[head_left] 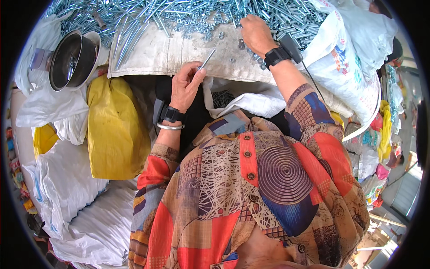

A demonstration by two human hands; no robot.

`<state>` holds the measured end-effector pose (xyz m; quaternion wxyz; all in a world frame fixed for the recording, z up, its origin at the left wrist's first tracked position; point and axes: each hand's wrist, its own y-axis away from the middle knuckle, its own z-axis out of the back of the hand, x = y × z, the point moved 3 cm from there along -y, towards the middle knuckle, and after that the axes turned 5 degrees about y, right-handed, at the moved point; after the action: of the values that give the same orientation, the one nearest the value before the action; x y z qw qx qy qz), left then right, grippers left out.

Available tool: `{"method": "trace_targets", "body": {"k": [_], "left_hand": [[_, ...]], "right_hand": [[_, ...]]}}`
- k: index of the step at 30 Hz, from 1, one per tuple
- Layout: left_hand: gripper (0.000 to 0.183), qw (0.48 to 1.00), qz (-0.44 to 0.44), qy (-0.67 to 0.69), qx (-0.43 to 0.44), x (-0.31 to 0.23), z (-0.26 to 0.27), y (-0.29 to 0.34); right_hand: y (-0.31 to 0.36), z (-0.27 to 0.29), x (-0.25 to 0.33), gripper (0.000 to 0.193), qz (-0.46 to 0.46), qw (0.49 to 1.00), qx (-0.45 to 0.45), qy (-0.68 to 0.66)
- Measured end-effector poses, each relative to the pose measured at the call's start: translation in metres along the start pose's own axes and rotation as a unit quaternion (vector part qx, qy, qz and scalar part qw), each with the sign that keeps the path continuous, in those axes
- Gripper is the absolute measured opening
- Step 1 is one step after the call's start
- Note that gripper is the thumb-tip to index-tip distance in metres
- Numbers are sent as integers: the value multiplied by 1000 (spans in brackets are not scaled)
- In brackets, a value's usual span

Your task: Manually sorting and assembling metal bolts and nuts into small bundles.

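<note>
My left hand is closed in a pinch around a thin silvery metal rod, which looks like a bolt and points up and to the right. A small bright piece, perhaps a nut, shows where thumb and finger meet it. My right hand reaches to the near edge of the metal pile, its fingers bent together; whatever they hold is hidden. Around it lie loose nuts and washers. Long rods are heaped left of centre, and short metal sleeves to the right.
A pale cloth covers the work surface. At the left stands a dark round pan with some metal pieces inside. Below the cloth's edge, an open white sack holds dark metal parts. A yellow bag hangs left; white plastic bags crowd the right.
</note>
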<state>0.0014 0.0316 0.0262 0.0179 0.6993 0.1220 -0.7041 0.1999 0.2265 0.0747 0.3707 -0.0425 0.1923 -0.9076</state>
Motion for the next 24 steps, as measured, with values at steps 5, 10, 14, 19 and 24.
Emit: {"method": "trace_targets", "body": {"k": [5,10,14,19,24], "left_hand": [[21,1000,-12,17,4,5,-1,0],[21,1000,-9,10,4,4,-2,1],[21,1000,10,9,9,2,-2,0],[22,1000,11,24,4,2,0,1],[21,998,44,54,7,5,-2,1]], "right_hand": [[-1,-5,10,8,20,1000,-7,-18],[2,-7,4,7,-6,998,13,-56],[6,-2,0,12,4,995,15,-99],[-1,33,33,24,-124,852,173,-478],[13,44,69,20,-80,764,165,-619]]}}
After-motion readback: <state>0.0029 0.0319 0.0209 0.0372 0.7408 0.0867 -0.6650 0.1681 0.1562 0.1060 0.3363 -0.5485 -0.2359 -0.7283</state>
